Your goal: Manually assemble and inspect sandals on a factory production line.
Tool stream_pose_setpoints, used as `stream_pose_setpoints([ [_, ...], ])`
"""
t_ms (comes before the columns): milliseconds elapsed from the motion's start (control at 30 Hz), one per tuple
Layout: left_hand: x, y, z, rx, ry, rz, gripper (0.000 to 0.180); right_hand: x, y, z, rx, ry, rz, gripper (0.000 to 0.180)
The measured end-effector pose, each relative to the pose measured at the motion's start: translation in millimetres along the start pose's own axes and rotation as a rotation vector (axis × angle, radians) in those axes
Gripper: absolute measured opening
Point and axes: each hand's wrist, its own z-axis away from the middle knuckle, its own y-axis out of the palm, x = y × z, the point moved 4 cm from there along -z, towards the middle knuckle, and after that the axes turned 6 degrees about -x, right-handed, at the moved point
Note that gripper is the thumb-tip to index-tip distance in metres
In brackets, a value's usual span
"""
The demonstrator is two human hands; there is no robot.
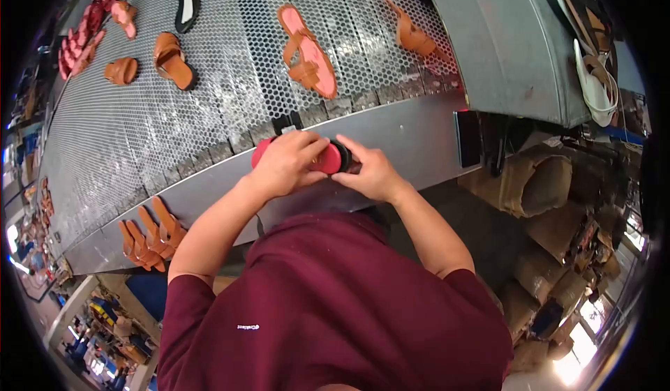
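Left hand (285, 162) gripping a red-and-black piece (326, 160), fingers over its top. Right hand (374, 175) closed about its black right end, thumb and forefinger astride. Piece sits above the metal ledge (412, 134) at the near side of a mesh belt (223, 101). Beyond it, a tan sandal with pink sole (322, 70); left, near edge, a row of tan sandals (150, 237). Far right, grey hood (506, 42).

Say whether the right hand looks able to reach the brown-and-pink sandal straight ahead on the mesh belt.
Probably yes: nothing visible stands between the right hand and the sandal, though that hand is busy with the red item.
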Motion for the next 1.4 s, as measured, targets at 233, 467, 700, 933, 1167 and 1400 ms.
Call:
stream_pose_setpoints([
  [233,-10,3,-2,-0.052,0.011,0.020,0.059,19,-7,5,0.016,-0.015,0.262,0.073],
  [467,-9,7,-2,0.008,-0.018,0.028,0.059,19,-6,7,0.017,-0.031,0.298,0.073],
  [700,-9,11,-5,0.024,-0.032,0.013,0.059,22,-5,7,-0.029,-0.028,0.291,0.063],
  [933,-15,18,-11,-0.068,-0.041,0.009,0.062,26,-15,2,-0.256,-0.220,0.302,0.037],
  [1167,-15,0,-39,0.019,-0.319,0.228,0.070,48,-43,-5,0.029,-0.180,0.281,0.036],
  [1400,-4,5,-66,0.102,-0.686,0.683,0.035,39,-58,-15,-0.206,-0.068,-0.032,0.033],
])
